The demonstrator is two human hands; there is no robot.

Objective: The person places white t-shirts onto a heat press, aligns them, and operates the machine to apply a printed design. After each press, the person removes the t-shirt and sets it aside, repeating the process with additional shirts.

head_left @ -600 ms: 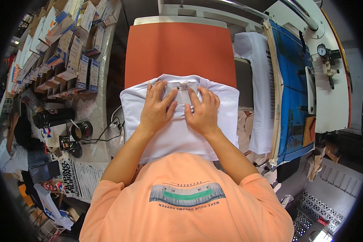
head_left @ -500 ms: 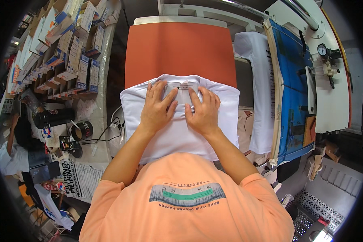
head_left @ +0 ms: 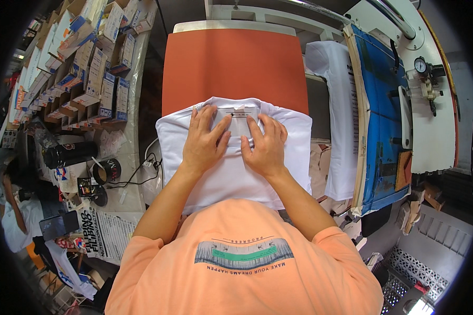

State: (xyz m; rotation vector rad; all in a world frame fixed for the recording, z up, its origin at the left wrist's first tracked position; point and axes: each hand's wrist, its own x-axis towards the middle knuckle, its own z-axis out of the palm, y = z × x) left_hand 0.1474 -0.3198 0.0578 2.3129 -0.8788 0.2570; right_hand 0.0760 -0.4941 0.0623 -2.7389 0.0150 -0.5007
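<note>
Left hand (head_left: 205,140) and right hand (head_left: 267,144) rest on 1 white shirt (head_left: 234,176).

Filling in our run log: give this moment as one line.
left hand: splayed on white shirt beside collar | right hand: splayed, collar's other side | shirt: over red-orange board's near part

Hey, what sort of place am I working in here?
Probably a shirt-printing workshop. A white shirt is spread over a flat orange board, a framed blue panel stands to the right, and a round gauge sits on the machinery beyond it.
</note>
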